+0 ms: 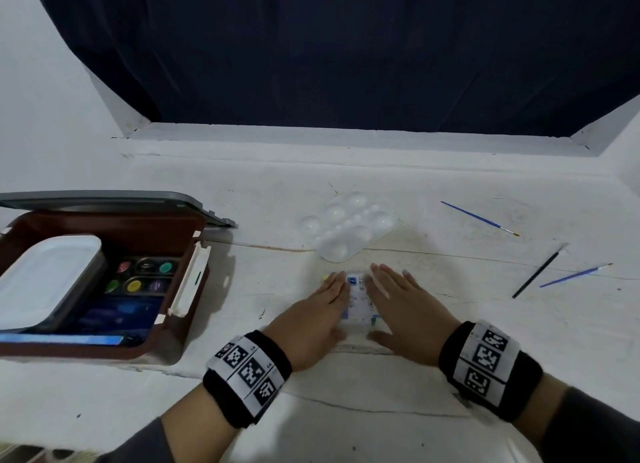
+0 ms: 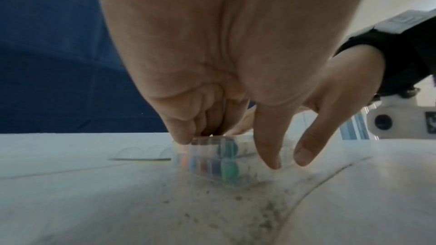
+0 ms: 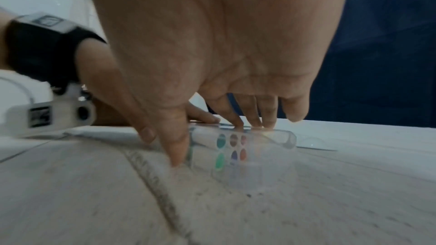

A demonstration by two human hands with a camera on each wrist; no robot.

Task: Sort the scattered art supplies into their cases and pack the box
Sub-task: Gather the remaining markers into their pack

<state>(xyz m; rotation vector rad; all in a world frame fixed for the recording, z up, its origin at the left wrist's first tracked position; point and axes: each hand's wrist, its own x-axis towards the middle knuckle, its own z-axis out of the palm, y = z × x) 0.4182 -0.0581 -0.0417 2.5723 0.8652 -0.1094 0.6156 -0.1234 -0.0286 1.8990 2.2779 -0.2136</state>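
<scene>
A blue label on the clear case (image 1: 356, 298) reads "12".

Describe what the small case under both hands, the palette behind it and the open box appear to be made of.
Small case: probably clear, glossy plastic; coloured contents show through its walls.
Palette: likely thin translucent white plastic; its domed wells catch soft highlights.
Open box: looks like hard brown plastic with a smooth moulded rim, a grey lid and pale latches, though wood cannot be ruled out.

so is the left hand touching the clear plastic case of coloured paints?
Touching. Left wrist view shows the left hand fingertips pressed on top of the clear plastic case.
</scene>
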